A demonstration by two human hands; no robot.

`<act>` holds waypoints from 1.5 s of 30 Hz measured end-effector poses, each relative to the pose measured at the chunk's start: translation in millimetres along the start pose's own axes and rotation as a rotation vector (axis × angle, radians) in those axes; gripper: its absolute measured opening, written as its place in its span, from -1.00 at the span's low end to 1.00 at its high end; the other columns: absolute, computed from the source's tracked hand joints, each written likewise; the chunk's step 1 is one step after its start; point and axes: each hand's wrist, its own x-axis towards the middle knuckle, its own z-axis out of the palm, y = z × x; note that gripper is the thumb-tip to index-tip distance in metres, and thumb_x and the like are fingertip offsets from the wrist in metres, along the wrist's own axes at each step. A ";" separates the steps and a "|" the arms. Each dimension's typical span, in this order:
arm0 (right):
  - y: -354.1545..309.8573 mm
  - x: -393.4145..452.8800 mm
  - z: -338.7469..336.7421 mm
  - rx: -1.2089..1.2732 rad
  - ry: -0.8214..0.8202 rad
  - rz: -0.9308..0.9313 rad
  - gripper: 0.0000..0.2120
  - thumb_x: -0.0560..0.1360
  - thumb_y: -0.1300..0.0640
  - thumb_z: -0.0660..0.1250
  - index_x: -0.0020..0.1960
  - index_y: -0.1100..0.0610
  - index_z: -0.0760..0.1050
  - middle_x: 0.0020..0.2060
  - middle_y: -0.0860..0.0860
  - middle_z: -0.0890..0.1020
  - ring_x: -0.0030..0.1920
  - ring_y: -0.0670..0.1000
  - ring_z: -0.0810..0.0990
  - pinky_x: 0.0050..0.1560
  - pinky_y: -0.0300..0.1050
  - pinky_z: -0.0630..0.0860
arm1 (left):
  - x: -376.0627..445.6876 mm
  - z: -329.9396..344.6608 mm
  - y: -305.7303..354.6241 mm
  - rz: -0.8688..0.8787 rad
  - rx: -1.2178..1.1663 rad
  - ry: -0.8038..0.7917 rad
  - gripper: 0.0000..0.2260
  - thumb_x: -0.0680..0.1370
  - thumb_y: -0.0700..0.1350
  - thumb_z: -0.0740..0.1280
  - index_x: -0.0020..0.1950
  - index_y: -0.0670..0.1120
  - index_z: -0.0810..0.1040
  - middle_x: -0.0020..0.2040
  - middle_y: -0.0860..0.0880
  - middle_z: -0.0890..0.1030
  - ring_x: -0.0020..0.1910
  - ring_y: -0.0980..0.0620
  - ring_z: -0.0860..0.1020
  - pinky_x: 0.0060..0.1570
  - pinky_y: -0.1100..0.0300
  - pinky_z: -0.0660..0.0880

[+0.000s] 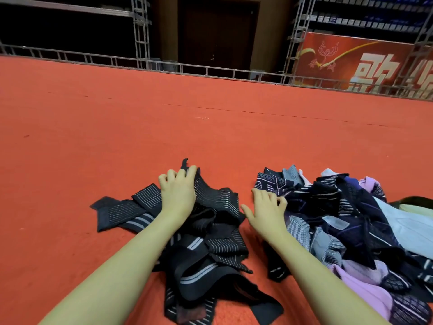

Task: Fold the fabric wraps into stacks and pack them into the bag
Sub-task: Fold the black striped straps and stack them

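A loose heap of black fabric wraps with grey stripes [210, 249] lies on the red carpet in front of me. My left hand [179, 191] grips the far end of one black striped wrap [210, 195] at the top of that heap, its fingers curled over the edge. To the right spreads a bigger pile of navy, grey and lilac wraps [346, 221]. My right hand [267, 212] rests at the left edge of that pile, fingertips curled into the cloth. A dark, olive bag edge [419, 202] shows at the far right behind the pile.
Red carpet [117, 137] stretches wide ahead and to the left. A metal truss rail [210, 69] borders its far edge, with a red banner [351, 62] at the back right and a dark door behind.
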 end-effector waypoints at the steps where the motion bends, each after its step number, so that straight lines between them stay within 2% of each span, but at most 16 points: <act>1: -3.7 5.2 4.2 -0.025 0.008 0.012 -0.51 0.57 -0.18 0.12 0.37 0.10 0.33 0.25 0.00 0.45 0.28 0.10 0.36 0.19 0.05 0.03 | 1.5 3.4 -5.2 -0.005 0.022 0.013 -0.61 0.29 -0.39 0.47 0.08 -0.14 0.59 -0.31 -0.08 0.56 -0.25 -0.18 0.49 -0.16 -0.02 0.34; 3: -12.4 14.3 14.5 -0.028 0.050 0.019 -0.52 0.48 -0.20 0.15 0.06 0.19 0.55 0.05 0.09 0.57 0.08 0.18 0.51 0.09 0.07 0.12 | 4.4 10.8 -15.3 -0.033 0.046 0.036 -0.60 0.27 -0.40 0.47 0.06 -0.14 0.60 -0.33 -0.08 0.55 -0.27 -0.17 0.48 -0.15 0.00 0.29; 5: -23.2 19.5 19.8 -0.026 0.023 0.038 -0.46 0.43 -0.23 0.17 -0.13 0.24 0.61 -0.01 0.17 0.60 0.02 0.21 0.54 0.08 0.08 0.16 | 6.6 19.4 -24.4 -0.050 0.073 0.040 -0.58 0.25 -0.41 0.48 0.06 -0.13 0.60 -0.32 -0.08 0.55 -0.26 -0.17 0.48 -0.15 0.02 0.18; 8: -39.4 24.7 33.3 -0.041 -0.129 0.090 -0.38 0.55 -0.30 0.04 0.17 0.20 0.55 0.31 0.14 0.40 0.34 0.15 0.28 0.31 0.13 0.04 | 6.6 30.9 -36.1 -0.080 0.087 0.032 -0.58 0.25 -0.41 0.48 0.06 -0.13 0.60 -0.33 -0.08 0.54 -0.28 -0.16 0.47 -0.18 0.05 0.11; 13: -56.1 27.3 50.7 0.043 -0.177 0.095 -0.42 0.53 -0.28 0.12 0.29 0.16 0.44 0.40 0.09 0.31 0.40 0.13 0.19 0.34 0.10 0.04 | -2.7 46.2 -51.6 -0.091 0.076 0.032 -0.65 0.30 -0.39 0.48 0.02 -0.13 0.59 -0.35 -0.07 0.54 -0.29 -0.16 0.46 -0.17 0.02 0.20; 16: -60.9 28.9 52.0 0.173 -0.102 0.101 -0.63 0.56 -0.12 0.20 0.22 0.12 0.41 0.29 0.03 0.40 0.33 0.11 0.25 0.27 0.04 0.04 | -5.6 48.6 -54.1 -0.070 0.090 0.038 -0.64 0.27 -0.39 0.50 -0.01 -0.12 0.60 -0.35 -0.05 0.52 -0.30 -0.15 0.46 -0.18 0.05 0.12; 18: -59.6 30.8 46.1 0.265 0.001 0.114 -0.81 0.58 0.00 0.19 0.07 0.11 0.38 0.07 0.01 0.49 0.22 0.10 0.34 0.20 0.02 0.05 | -4.0 47.0 -51.5 -0.048 0.089 0.066 -0.64 0.26 -0.38 0.51 -0.01 -0.12 0.60 -0.34 -0.05 0.52 -0.29 -0.15 0.46 -0.17 0.05 0.12; 20: -53.1 33.9 34.3 0.315 0.109 0.139 -0.87 0.58 0.05 0.22 -0.02 0.12 0.38 -0.13 0.01 0.52 0.09 0.14 0.42 0.13 0.02 0.06 | -0.3 43.2 -46.0 -0.027 0.067 0.088 -0.65 0.28 -0.37 0.50 0.01 -0.12 0.61 -0.34 -0.05 0.52 -0.27 -0.15 0.47 -0.14 0.02 0.20; 24: -23.1 44.8 9.2 0.206 0.272 0.197 -0.87 0.54 0.10 0.30 -0.01 0.17 0.50 -0.20 0.11 0.61 0.01 0.20 0.49 0.05 0.03 0.09 | 7.7 37.0 -21.5 -0.027 -0.041 0.064 -0.67 0.34 -0.33 0.49 0.06 -0.10 0.62 -0.33 -0.04 0.54 -0.23 -0.16 0.47 -0.16 -0.03 0.31; 28: 3.1 46.7 6.4 0.039 0.241 0.183 -0.78 0.47 0.21 0.35 0.11 0.11 0.51 -0.20 0.09 0.63 -0.03 0.20 0.52 0.01 0.05 0.12 | 4.6 46.3 10.3 -0.003 -0.080 -0.031 -0.70 0.35 -0.31 0.49 0.04 -0.07 0.64 -0.33 -0.05 0.55 -0.20 -0.18 0.47 -0.12 0.03 0.14; 31: 9.4 42.2 18.7 -0.117 0.302 0.055 -0.71 0.30 0.34 0.23 -0.07 0.08 0.57 -0.34 0.05 0.59 -0.25 0.18 0.53 -0.10 0.01 0.14 | -3.8 55.9 15.0 0.001 -0.050 -0.179 -0.78 0.50 -0.24 0.35 0.10 -0.03 0.63 -0.17 -0.05 0.60 -0.04 -0.18 0.44 -0.08 0.03 0.08; 35: 2.9 40.5 28.0 -0.229 0.290 -0.036 -0.67 0.30 0.20 0.01 -0.28 0.11 0.56 -0.38 0.02 0.53 -0.28 0.14 0.52 -0.03 0.04 0.19 | -8.6 58.8 6.1 0.047 0.018 -0.413 -0.72 0.65 -0.11 0.09 0.28 0.05 0.50 0.15 0.01 0.51 0.21 -0.11 0.30 0.11 0.02 0.03; 37: -2.5 40.6 30.9 -0.195 0.241 -0.015 -0.71 0.36 0.11 0.06 -0.33 0.14 0.53 -0.38 0.03 0.53 -0.27 0.14 0.52 0.00 0.05 0.20 | -8.9 57.0 1.2 0.085 0.003 -0.481 -0.70 0.66 -0.04 0.06 0.33 0.07 0.46 0.20 0.01 0.48 0.26 -0.11 0.27 0.20 0.01 0.06; 40: -11.2 42.6 34.2 -0.156 0.230 -0.041 -0.75 0.32 -0.03 0.38 -0.28 0.16 0.53 -0.31 0.08 0.54 -0.22 0.16 0.55 0.02 0.06 0.19 | -9.1 53.7 -8.4 0.117 -0.033 -0.523 -0.68 0.66 0.07 0.05 0.36 0.11 0.44 0.21 -0.01 0.39 0.26 -0.10 0.25 0.25 -0.01 0.09; 42: -19.3 44.4 34.6 -0.144 0.252 -0.069 -0.72 0.18 0.10 0.55 -0.21 0.16 0.54 -0.29 0.08 0.51 -0.22 0.17 0.53 0.01 0.06 0.19 | -9.4 51.5 -14.9 0.144 -0.043 -0.551 -0.66 0.65 0.10 0.05 0.37 0.14 0.42 0.27 0.00 0.32 0.30 -0.09 0.21 0.29 -0.02 0.06; 45: -35.9 45.7 34.3 -0.071 0.336 -0.106 -0.54 0.12 0.29 0.51 0.00 0.11 0.57 -0.29 0.05 0.49 -0.26 0.15 0.51 -0.01 0.04 0.19 | -10.3 51.7 -21.9 0.189 -0.099 -0.580 -0.65 0.64 0.10 0.08 0.40 0.11 0.40 0.41 0.03 0.23 0.40 -0.05 0.12 0.33 -0.02 -0.03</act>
